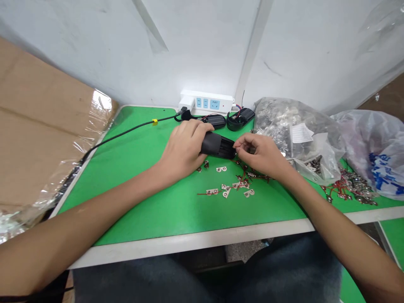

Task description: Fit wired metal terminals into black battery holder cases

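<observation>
My left hand [186,147] is wrapped round the closed end of a black plastic case [218,145], held just above the green table. The case's ribbed, open end points right. There my right hand [257,152] pinches with thumb and forefinger at its edge; whatever lies between the fingertips is too small to make out. Below the hands lie small metal contact plates [226,190] and a bunch of parts with red wires [243,179]. Two more black cases, one at the left [216,121] and one at the right [241,118], rest behind my hands.
A white power strip [206,102] stands against the wall, with a black cable [132,127] running left. Clear bags of parts [277,122] and a white bag [375,147] sit at the right beside wired parts [355,187]. A cardboard box [47,122] borders the left edge.
</observation>
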A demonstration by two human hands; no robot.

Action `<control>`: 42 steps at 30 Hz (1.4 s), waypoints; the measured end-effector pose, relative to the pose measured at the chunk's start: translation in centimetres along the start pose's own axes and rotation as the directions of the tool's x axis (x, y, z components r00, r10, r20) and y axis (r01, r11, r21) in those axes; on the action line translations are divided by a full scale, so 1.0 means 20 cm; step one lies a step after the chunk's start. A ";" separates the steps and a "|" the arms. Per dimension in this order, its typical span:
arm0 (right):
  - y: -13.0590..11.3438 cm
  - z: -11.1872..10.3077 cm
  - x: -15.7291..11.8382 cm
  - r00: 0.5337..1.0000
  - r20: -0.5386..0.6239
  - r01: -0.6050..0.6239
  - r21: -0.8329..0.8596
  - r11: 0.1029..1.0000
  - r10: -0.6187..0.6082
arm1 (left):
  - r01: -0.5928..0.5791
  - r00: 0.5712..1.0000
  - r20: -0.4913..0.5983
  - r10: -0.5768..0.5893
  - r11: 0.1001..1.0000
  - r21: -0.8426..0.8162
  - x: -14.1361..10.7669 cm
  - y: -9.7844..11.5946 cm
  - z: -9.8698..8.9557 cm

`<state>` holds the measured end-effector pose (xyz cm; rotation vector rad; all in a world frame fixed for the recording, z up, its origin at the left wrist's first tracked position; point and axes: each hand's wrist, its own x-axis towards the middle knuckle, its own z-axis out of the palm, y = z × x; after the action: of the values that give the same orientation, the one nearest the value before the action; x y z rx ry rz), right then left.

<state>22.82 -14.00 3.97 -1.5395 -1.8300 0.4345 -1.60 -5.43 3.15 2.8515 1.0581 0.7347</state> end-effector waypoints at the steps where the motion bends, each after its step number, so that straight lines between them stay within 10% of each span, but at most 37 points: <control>1: 0.00 0.00 0.00 1.000 0.008 -0.001 0.002 1.000 0.001 | 0.006 1.000 0.003 -0.006 1.000 0.002 0.00 0.00 0.00; 42: 0.00 0.00 0.00 0.998 0.050 0.031 -0.097 0.995 -0.026 | -0.085 0.992 -0.090 0.089 0.995 0.046 0.00 -0.02 0.02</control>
<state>22.71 -14.02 3.97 -1.5781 -1.9339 0.3769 -1.68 -5.10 2.62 2.9418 0.9755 0.8678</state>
